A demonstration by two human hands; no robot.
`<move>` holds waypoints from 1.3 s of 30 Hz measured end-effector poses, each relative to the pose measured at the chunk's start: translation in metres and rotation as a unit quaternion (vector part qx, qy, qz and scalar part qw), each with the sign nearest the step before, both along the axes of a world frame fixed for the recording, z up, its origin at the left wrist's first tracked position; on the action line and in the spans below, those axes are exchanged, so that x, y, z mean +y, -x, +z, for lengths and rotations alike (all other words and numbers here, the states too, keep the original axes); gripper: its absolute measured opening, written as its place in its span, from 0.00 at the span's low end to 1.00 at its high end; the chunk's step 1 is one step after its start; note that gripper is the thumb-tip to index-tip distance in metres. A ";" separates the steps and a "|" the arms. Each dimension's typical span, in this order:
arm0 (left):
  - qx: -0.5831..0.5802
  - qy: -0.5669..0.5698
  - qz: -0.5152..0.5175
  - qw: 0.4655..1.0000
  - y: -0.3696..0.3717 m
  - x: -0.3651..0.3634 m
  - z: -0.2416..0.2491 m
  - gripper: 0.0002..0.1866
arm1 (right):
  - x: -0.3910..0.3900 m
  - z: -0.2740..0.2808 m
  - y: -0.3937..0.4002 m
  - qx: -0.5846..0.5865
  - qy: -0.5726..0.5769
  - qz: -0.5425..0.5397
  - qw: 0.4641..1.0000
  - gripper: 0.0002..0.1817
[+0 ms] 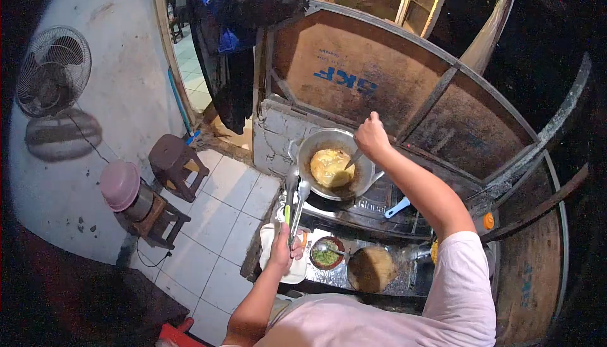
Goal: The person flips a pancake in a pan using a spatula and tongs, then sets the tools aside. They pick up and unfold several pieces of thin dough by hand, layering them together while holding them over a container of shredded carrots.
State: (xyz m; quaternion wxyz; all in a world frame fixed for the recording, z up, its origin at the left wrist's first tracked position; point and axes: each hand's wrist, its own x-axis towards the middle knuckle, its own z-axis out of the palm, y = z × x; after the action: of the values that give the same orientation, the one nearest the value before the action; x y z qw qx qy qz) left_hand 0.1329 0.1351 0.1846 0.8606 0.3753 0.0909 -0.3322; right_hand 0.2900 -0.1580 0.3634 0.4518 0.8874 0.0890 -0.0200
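A deep metal wok (308, 143) sits on the stove, with a yellow-brown food like an omelette (330, 165) in its oil. My right hand (373, 137) is above the wok's right rim, closed round the handle of a spatula (354, 159). The spatula's lower end reaches down to the food. Lower left, my left hand (284, 252) grips a pair of tongs (297, 201) with a green-edged handle. Their arms are spread and point up toward the wok's left side. Under the left hand lies a white cloth or tray (294, 276).
A bowl of chopped greens (325, 257) with a spoon and a round brown board (372, 269) rest on the front counter. A blue handle (398, 208) lies on the stove. Stools (177, 160), a pink basin (120, 185) and a wall fan (54, 72) are leftward.
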 end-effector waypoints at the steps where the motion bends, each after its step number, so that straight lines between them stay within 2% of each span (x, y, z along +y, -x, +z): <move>1: -0.002 -0.001 -0.001 1.000 0.001 0.000 0.000 0.29 | -0.003 -0.012 -0.001 -0.002 0.008 -0.001 1.000 0.11; 4: -0.003 -0.003 0.002 1.000 0.001 0.002 0.000 0.29 | -0.012 -0.049 -0.005 -0.021 0.031 0.059 0.998 0.12; 6: -0.014 -0.023 -0.007 1.000 0.001 0.003 0.000 0.32 | -0.012 -0.060 -0.005 -0.004 0.011 0.051 0.999 0.12; 11: -0.006 -0.023 -0.006 1.000 0.000 0.005 0.000 0.32 | -0.015 -0.049 -0.001 -0.023 -0.008 0.074 0.997 0.12; 18: -0.011 -0.017 -0.018 1.000 0.000 0.003 0.005 0.31 | -0.010 0.014 -0.004 -0.061 -0.002 0.051 0.997 0.11; 22: -0.011 -0.001 -0.019 1.000 0.000 0.001 0.006 0.29 | -0.012 0.005 -0.019 -0.092 -0.004 0.049 0.995 0.12; 26: -0.007 -0.007 -0.009 1.000 0.002 0.002 0.007 0.30 | -0.008 -0.026 -0.027 -0.106 0.004 0.056 0.993 0.12; 28: 0.005 -0.021 -0.005 1.000 0.002 0.005 0.005 0.31 | -0.001 -0.036 -0.026 -0.028 -0.002 0.035 0.999 0.14; 33: 0.000 -0.035 -0.006 0.999 0.003 0.008 0.003 0.33 | -0.002 -0.064 -0.026 -0.044 0.025 0.047 0.998 0.14; 37: -0.007 -0.038 -0.001 0.999 0.005 0.006 0.004 0.33 | -0.010 -0.056 -0.031 -0.047 0.024 0.048 0.997 0.13; 39: -0.007 -0.036 -0.004 0.999 0.005 0.006 0.006 0.33 | -0.007 -0.032 -0.025 -0.050 -0.011 0.044 0.998 0.13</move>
State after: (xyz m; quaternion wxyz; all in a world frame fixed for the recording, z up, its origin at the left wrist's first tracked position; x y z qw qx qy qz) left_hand 0.1282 0.1407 0.1903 0.8458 0.4085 0.0951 -0.3296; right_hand 0.3147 -0.1649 0.3317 0.4465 0.8874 0.1055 0.0455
